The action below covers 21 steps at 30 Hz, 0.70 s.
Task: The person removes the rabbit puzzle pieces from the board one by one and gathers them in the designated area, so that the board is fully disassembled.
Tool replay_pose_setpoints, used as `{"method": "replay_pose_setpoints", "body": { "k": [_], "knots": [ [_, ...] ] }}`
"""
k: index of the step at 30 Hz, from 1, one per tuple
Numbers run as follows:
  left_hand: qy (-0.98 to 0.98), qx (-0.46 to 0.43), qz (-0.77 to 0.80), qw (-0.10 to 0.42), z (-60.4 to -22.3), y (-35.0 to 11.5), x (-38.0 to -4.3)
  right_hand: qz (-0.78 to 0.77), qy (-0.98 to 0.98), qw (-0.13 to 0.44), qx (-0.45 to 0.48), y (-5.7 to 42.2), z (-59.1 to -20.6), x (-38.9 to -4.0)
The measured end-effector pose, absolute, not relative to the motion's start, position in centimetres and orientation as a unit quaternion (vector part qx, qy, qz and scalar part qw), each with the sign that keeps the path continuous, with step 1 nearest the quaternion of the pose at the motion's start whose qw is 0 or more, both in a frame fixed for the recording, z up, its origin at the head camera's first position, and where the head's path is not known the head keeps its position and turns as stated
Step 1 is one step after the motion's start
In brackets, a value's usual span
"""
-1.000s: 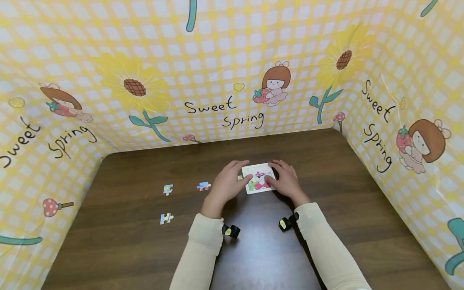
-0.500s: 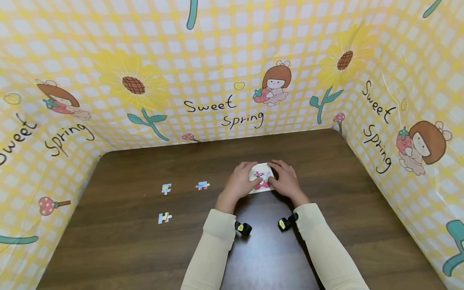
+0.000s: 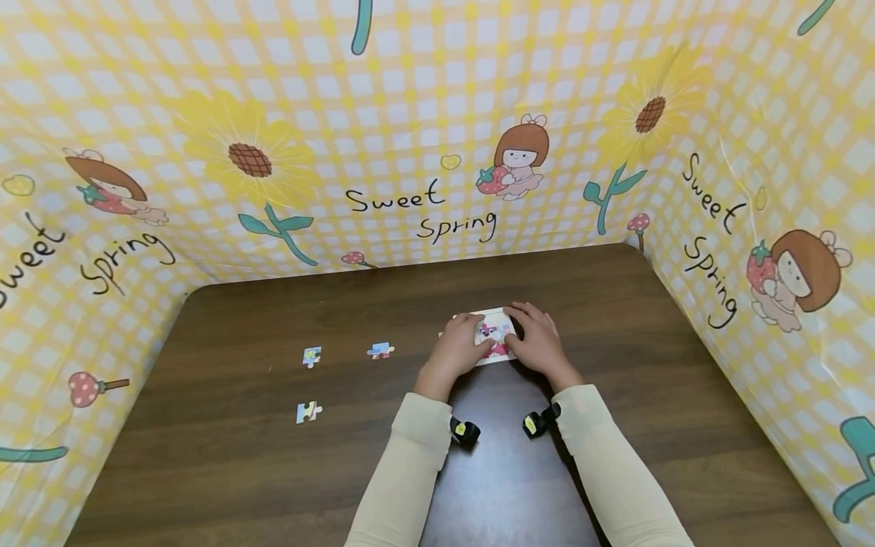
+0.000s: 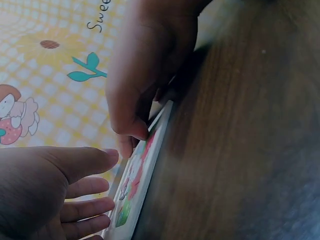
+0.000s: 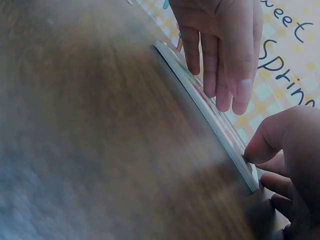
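Note:
A small white-framed jigsaw board [image 3: 497,361] with a pink cartoon animal lies at the table's middle, between both hands. My right hand [image 3: 540,342] grips its right edge, thumb at the face and fingers along the outer side. Spread over the left part is my left hand [image 3: 454,346], hiding that side of the picture. In the left wrist view its straight fingers and thumb [image 4: 65,195] lie alongside the board. The right wrist view shows the same fingers [image 5: 225,45] pointing down at the board's face, with no piece visible between them.
To the left lie three loose jigsaw pieces: an upper-left piece [image 3: 312,356], one nearer the board [image 3: 380,350] and a lower one [image 3: 309,412]. The brown wooden table [image 3: 205,456] is walled by a yellow checked cloth [image 3: 383,152] at back and sides.
My left hand has moved right, from beside the board to over its left part, covering more of the picture. The right hand keeps its grip, and the loose pieces stay on the table.

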<state>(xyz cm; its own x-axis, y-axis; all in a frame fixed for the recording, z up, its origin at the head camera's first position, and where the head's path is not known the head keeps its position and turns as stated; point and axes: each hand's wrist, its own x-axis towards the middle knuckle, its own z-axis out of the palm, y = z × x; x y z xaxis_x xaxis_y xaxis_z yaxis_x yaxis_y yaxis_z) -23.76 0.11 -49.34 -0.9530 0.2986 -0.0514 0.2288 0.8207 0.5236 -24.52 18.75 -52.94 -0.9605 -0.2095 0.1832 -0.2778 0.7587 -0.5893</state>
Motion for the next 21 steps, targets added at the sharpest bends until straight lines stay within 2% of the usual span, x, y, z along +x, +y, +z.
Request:
{"method": "replay_pose_setpoints", "body": {
  "k": [21],
  "knots": [
    [0.96,0.154,0.232,0.031,-50.27,0.45,-23.63,0.342,-0.929,0.058,0.132,18.74,-52.79,-24.3]
  ]
}}
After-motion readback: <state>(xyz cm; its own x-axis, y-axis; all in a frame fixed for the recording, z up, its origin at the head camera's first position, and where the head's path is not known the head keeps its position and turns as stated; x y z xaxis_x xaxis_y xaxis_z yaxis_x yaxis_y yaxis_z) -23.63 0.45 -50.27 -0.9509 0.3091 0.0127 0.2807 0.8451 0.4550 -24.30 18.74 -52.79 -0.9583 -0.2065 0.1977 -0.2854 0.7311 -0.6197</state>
